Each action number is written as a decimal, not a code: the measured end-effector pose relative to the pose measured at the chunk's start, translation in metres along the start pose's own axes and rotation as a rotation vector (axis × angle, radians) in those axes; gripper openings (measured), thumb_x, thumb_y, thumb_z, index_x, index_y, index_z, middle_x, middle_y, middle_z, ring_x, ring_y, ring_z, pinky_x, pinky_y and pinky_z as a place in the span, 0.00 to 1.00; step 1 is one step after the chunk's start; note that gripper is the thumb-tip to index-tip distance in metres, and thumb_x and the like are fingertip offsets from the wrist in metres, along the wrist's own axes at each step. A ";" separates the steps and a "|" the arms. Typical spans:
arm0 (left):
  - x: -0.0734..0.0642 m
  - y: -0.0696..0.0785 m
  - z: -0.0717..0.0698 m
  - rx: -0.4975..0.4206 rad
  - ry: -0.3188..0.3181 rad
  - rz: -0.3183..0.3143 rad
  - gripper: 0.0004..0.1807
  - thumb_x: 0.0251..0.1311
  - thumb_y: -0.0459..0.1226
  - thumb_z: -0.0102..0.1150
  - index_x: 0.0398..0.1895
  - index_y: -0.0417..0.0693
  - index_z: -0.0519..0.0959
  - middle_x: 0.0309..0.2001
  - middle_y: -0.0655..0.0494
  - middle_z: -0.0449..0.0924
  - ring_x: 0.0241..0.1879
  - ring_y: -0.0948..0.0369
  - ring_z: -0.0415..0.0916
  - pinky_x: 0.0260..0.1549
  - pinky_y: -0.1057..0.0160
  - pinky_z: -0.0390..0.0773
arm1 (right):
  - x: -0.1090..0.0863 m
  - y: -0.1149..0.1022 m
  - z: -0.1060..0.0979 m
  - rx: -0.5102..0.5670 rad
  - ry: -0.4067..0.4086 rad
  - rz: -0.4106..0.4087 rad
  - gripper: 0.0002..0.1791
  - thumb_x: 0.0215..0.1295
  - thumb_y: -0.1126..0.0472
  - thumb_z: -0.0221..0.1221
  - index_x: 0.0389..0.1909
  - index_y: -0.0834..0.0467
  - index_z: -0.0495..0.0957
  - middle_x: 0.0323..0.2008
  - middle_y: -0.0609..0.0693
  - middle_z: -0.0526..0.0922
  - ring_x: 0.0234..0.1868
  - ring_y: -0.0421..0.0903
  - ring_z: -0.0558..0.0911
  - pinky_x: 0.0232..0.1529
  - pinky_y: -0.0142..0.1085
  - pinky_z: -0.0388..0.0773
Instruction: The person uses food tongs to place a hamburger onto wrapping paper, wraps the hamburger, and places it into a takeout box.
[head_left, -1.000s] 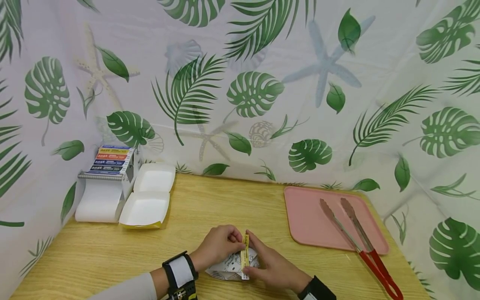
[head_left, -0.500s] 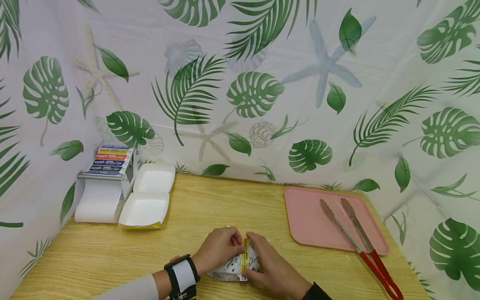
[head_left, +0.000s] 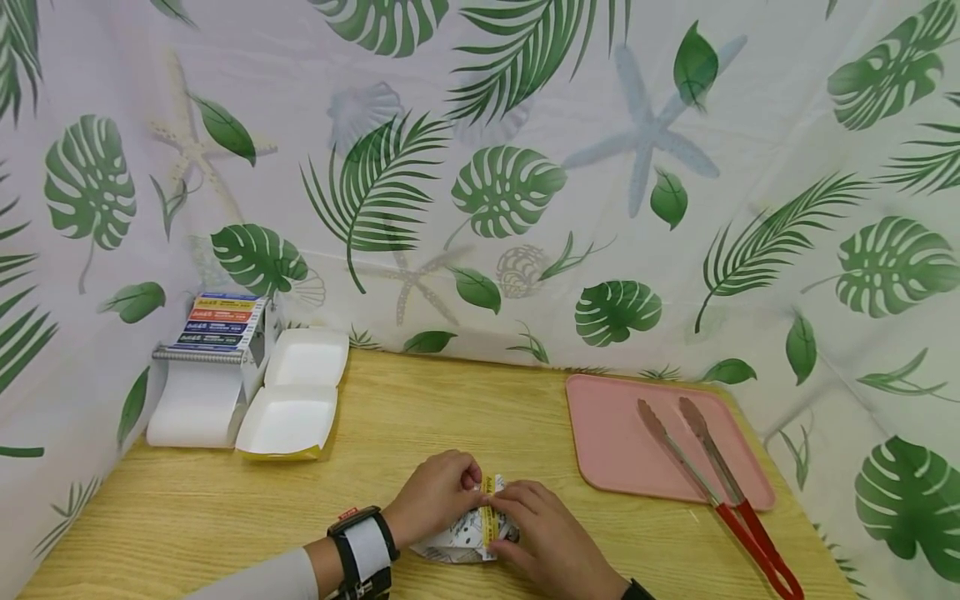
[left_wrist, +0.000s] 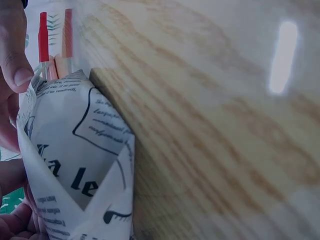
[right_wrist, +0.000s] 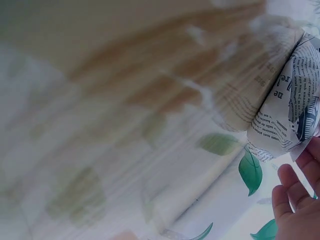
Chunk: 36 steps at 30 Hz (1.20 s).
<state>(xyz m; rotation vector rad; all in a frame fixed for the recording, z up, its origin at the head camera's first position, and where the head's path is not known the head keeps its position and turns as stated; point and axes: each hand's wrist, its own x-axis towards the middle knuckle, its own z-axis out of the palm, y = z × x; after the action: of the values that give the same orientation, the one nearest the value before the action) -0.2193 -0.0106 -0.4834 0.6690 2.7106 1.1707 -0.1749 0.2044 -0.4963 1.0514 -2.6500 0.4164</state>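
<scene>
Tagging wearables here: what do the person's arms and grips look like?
Left: pale grey sleeve, then a black strap with a white patch at the wrist. Right: only a bit of black band shows at the wrist, no sleeve in view. Left grip and right grip: both bare, no gloves.

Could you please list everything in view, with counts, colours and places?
Label dispenser: one, metallic with multicoloured labels, far left
Hinged carton: one, white inside, open beside the dispenser
Tray: one, pink, right side
Tongs: one pair, metal with red handles, partly over the tray
Paper package: one, black-printed white, front centre
Label: one, mostly yellow, on the package
Tabletop: one, wood-coloured, underneath
Backdrop: white with green leaves, behind
Left hand, right hand: at the package
Sleeve: light grey, left arm
</scene>
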 end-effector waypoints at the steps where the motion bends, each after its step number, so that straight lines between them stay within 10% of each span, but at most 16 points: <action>1: 0.000 0.000 0.000 -0.003 -0.002 -0.004 0.08 0.62 0.41 0.70 0.37 0.49 0.80 0.32 0.60 0.77 0.30 0.70 0.69 0.30 0.71 0.70 | -0.001 0.000 0.000 -0.007 0.007 -0.006 0.26 0.62 0.43 0.67 0.57 0.51 0.82 0.55 0.42 0.82 0.60 0.41 0.78 0.59 0.39 0.80; 20: 0.004 -0.004 -0.019 0.353 -0.199 0.258 0.20 0.63 0.52 0.68 0.54 0.55 0.86 0.53 0.62 0.87 0.48 0.64 0.76 0.49 0.66 0.78 | -0.004 0.003 0.000 0.000 0.017 -0.034 0.28 0.66 0.37 0.61 0.57 0.52 0.83 0.59 0.45 0.83 0.65 0.47 0.79 0.61 0.45 0.80; 36: -0.001 -0.012 -0.017 0.432 -0.198 0.292 0.29 0.58 0.61 0.67 0.60 0.60 0.83 0.58 0.68 0.84 0.46 0.68 0.69 0.44 0.70 0.72 | 0.005 -0.003 -0.004 0.017 -0.139 0.063 0.28 0.66 0.37 0.61 0.55 0.53 0.84 0.62 0.49 0.83 0.67 0.46 0.80 0.69 0.47 0.74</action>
<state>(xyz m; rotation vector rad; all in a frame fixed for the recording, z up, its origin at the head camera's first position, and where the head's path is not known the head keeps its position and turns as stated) -0.2274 -0.0293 -0.4804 1.1981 2.7710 0.5131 -0.1755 0.2008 -0.4902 1.0400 -2.8132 0.3925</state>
